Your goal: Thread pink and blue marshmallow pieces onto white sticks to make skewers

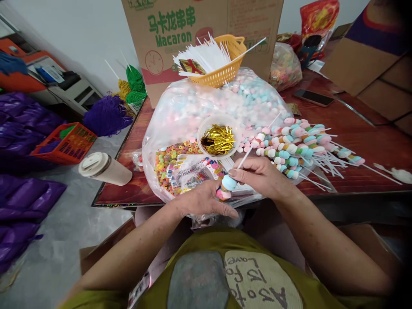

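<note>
A candy skewer point(229, 183), with a blue marshmallow above pink and other coloured pieces on a white stick, is between my two hands. My right hand point(262, 175) pinches it near the blue marshmallow, with the bare stick pointing up past the fingers. Around its lower pieces is my left hand point(206, 199), its thumb stretched out to the right and the other fingers partly hidden. Just beyond my hands stands a round tub point(200, 128) of gold twist ties point(219, 139). Printed plastic wrappers point(188, 176) lie beside colourful ring candies point(161, 165).
Finished-looking skewers point(296, 143) are piled at right. Behind the tub spreads a large clear bag point(180, 103) of marshmallows. A yellow basket point(222, 78) of white sticks sits by a cardboard box point(206, 17). A lidded cup point(106, 168) stands at the table's left edge; a phone point(313, 98) lies at right.
</note>
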Demonstrator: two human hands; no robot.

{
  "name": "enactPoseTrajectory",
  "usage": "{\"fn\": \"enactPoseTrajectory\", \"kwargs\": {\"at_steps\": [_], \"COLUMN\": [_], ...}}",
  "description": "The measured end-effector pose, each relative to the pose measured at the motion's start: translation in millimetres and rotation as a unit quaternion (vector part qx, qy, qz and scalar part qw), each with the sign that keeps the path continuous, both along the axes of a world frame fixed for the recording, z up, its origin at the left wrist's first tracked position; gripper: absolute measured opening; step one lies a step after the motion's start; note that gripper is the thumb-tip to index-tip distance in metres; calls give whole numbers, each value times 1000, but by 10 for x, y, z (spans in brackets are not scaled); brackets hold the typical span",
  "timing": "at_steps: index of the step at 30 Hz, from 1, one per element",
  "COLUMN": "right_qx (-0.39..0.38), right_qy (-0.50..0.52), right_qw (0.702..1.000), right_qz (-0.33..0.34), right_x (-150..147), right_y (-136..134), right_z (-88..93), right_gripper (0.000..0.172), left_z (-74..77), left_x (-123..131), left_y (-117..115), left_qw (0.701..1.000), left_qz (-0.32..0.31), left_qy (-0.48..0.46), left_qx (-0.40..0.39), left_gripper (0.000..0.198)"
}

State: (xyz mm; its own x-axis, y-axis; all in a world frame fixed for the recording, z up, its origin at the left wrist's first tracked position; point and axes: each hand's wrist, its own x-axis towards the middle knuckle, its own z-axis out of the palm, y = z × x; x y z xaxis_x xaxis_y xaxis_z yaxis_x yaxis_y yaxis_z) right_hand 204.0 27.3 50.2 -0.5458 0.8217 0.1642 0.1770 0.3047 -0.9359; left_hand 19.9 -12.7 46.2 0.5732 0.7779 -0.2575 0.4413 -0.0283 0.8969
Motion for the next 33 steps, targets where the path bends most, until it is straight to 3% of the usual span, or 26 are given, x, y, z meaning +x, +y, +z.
{"fn": "enactPoseTrajectory", "kwargs": {"at_steps": [4,7,10,13,16,20,23,27,30,33], "right_qx": [-50,-86,-142,-150,-135,-148,-199,-252,-224,-186], "right_qy": [1,-3,24,68,80,73,68,100,122,108], "right_qw": [998,996,990,982,979,980,973,954,956,967], "right_qz": [47,38,3,-93,-133,-110,-98,-126,-145,-138], "right_x": [-88,-141,-130,-68,-26,-80,-175,-242,-192,-142], "right_y": [25,-25,-49,-22,1,-61,-164,-267,-266,-250], "right_z": [-40,-187,-332,-385,-370,-401,-498,-600,-574,-526], "right_gripper": [32,32,33,37,39,34,33,33,33,33], "left_z": [-108,-180,-188,-165,-200,-337,-402,-408,-385,-356], "left_x": [107,133,29,-155,-244,-162,-99,-94,-100,-74], "left_y": [-27,13,98,108,-24,-217,-238,-197,-201,-236], "left_qw": [981,958,949,967,974,960,965,977,980,955], "left_qz": [39,89,124,114,46,90,143,165,191,225], "left_qy": [-79,-124,-170,-145,-85,-99,-71,-19,53,165], "left_qx": [-174,-243,-236,-174,-205,-246,-210,-134,-27,105], "left_gripper": [34,40,57,69,57,46,44,42,41,33]}}
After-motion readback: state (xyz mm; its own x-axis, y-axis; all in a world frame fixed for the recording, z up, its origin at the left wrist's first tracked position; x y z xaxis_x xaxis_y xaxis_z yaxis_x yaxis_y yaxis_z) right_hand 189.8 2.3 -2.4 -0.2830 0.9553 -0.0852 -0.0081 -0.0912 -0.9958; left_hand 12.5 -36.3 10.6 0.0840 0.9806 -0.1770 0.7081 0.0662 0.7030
